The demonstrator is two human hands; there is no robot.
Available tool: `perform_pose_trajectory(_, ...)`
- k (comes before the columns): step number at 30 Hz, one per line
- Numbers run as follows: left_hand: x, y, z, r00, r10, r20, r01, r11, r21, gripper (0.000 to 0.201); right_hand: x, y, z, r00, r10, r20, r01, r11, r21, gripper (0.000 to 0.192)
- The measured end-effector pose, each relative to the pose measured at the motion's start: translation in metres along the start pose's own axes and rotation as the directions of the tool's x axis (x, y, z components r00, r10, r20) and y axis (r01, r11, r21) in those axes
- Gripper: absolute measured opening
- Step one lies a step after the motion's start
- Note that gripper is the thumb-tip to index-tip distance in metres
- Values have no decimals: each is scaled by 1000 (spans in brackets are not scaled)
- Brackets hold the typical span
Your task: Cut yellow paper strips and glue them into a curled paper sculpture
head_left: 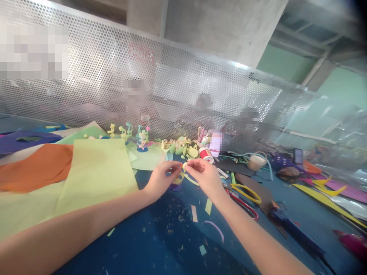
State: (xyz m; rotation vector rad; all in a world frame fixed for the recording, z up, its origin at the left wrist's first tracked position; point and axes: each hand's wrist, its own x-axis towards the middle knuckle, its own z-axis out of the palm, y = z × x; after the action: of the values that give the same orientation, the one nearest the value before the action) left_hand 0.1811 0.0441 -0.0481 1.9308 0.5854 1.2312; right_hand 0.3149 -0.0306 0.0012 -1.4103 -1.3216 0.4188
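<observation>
Bare hands meet over a blue surface point(137, 240) strewn with paper scraps, seen from my remote post: the left hand point(163, 178) has its grip closed on a small orange piece point(181, 165), while the right hand point(205, 176) pinches a pale yellow piece point(185, 166) just beside it, both so small and blurred that I cannot make out their shapes. Below, a yellow-and-purple paper figure point(176, 187) is partly hidden by the left hand. Beyond the right hand, a red-and-white tub point(205, 154) lies tipped, its contents unreadable to me; to its right stands a paper cup point(256, 162), its inside also too blurred to tell. The right forearm partly covers scissors with red handles point(247, 206). At far right, a magenta object point(351, 242) is cut off by the frame's edge. Behind the perforated screen point(100, 68), people show only as blurs, their heads pixelated.
</observation>
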Motion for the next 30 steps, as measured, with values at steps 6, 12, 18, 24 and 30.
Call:
perform_pose_trajectory(6, 0, 0, 0, 1000, -4, 4, 4, 1000, -2, 21, -1, 2, 1, 1000, 11, 6, -11, 999, 35, 24)
perform_pose_trajectory(12, 0, 5, -2, 999, -3, 33, 3, 1000, 17, 21, -1, 3, 4, 1000, 4, 17, -5, 999, 48, 24)
perform_pose_trajectory(18, -1, 7, -4, 996, 83, 38, -86, 993, 81, 20, -1, 7, 7, 999, -24, 26, 21, 995, 100, 23)
perform_pose_trajectory(24, -1, 7, -5, 994, 95, 45, -99, 991, 91, 20, -2, 10, 10, 997, -72, 14, 70, 993, 98, 21)
perform_pose_trajectory(30, 1, 4, -2, 999, -9, 45, 9, 1000, -6, 22, 0, 11, 5, 994, -103, 34, 103, 994, 26, 22)
